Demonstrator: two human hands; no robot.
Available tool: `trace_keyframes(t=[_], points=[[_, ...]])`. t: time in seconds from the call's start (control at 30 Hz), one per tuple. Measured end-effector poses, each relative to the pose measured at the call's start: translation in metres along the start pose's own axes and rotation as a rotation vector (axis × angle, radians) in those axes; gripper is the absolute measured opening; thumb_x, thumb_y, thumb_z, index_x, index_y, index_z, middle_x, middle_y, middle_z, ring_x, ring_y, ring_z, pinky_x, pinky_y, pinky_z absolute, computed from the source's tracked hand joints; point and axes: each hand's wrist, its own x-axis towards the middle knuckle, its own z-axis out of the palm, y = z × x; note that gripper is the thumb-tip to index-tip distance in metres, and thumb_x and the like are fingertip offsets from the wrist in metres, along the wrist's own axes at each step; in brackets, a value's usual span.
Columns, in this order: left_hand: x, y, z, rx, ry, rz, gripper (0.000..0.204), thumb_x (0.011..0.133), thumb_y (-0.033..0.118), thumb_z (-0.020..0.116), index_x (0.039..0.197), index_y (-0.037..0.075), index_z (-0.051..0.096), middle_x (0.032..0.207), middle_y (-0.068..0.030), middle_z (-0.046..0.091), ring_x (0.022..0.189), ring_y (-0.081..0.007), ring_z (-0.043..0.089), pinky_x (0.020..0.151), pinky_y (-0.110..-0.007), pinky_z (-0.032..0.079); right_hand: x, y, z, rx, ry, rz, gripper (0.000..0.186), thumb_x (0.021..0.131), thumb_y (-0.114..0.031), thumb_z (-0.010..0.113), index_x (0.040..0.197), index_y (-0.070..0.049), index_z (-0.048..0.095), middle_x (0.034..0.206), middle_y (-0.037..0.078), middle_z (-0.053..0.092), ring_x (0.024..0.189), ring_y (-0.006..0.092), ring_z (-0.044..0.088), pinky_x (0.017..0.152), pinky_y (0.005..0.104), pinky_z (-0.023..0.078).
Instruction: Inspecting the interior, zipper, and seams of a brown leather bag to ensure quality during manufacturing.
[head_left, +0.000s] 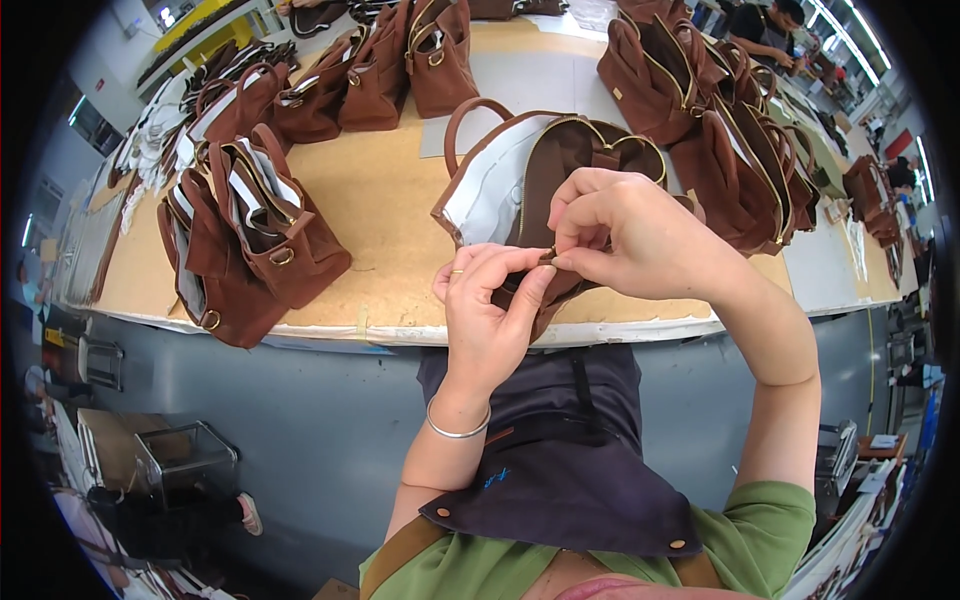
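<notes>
A brown leather handbag [560, 150] lies open on the cardboard-topped worktable [390, 220], its white stuffing paper and gold zipper showing. My left hand [490, 305] pinches the near end of the bag at the table's front edge. My right hand [620, 235] comes over from the right, its fingertips pinching a small zipper part right against my left fingertips. Both hands hold the same spot of the bag. A silver bangle sits on my left wrist.
More brown handbags stand around: one group at the left [250, 240], several at the back [400, 65], several at the right [740, 130]. Another person [770, 30] works at the far right. A wire basket [185, 460] stands on the floor, lower left.
</notes>
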Motion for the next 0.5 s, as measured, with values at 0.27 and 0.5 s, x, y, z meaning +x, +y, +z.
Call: trace_keyframes(t=[0.27, 0.5], points=[[-0.001, -0.001, 0.001, -0.108, 0.028, -0.043, 0.009, 0.087, 0.019, 0.074, 0.088, 0.010, 0.071, 0.087, 0.0010, 0.068, 0.090, -0.0159, 0.057, 0.093, -0.035, 0.030, 0.008, -0.007, -0.007, -0.003, -0.078, 0.070, 0.013, 0.077, -0.011, 0.072, 0.076, 0.000, 0.065, 0.088, 0.013, 0.066, 0.076, 0.0235, 0.068, 0.069, 0.0353, 0.053], [-0.002, -0.003, 0.000, -0.086, -0.008, -0.027, 0.011, 0.090, 0.008, 0.072, 0.096, -0.001, 0.069, 0.097, -0.0062, 0.062, 0.091, -0.0142, 0.056, 0.085, -0.027, 0.044, 0.016, 0.004, -0.017, -0.083, -0.294, 0.118, 0.018, 0.076, -0.015, 0.078, 0.088, -0.002, 0.071, 0.083, 0.009, 0.070, 0.067, 0.0174, 0.065, 0.060, 0.0301, 0.052]])
